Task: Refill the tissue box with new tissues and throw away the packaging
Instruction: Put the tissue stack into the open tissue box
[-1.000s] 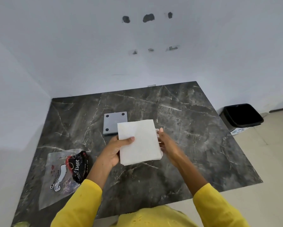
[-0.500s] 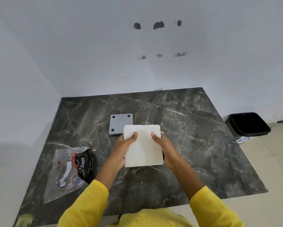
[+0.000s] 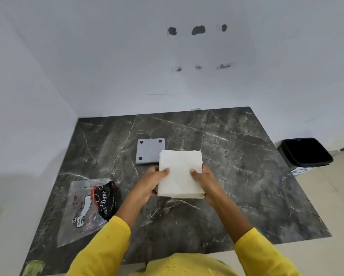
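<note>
A white stack of tissues [image 3: 180, 174] is held flat over the middle of the dark marble table [image 3: 236, 166]. My left hand [image 3: 154, 181] grips its left edge and my right hand [image 3: 206, 179] grips its right edge, thumbs on top. Just behind the stack lies a grey square plate with black round feet [image 3: 148, 150], the tissue box part, partly covered by the stack's far left corner. The clear plastic packaging [image 3: 81, 210], printed in black and red, lies flat at the table's front left.
A black waste bin [image 3: 306, 153] stands on the tiled floor to the right of the table. White walls close off the table's back and left sides. A greenish object [image 3: 33, 267] shows at the table's front left corner.
The stack went from tilted to level and both hands now grip it by its sides. The view has shifted slightly.
</note>
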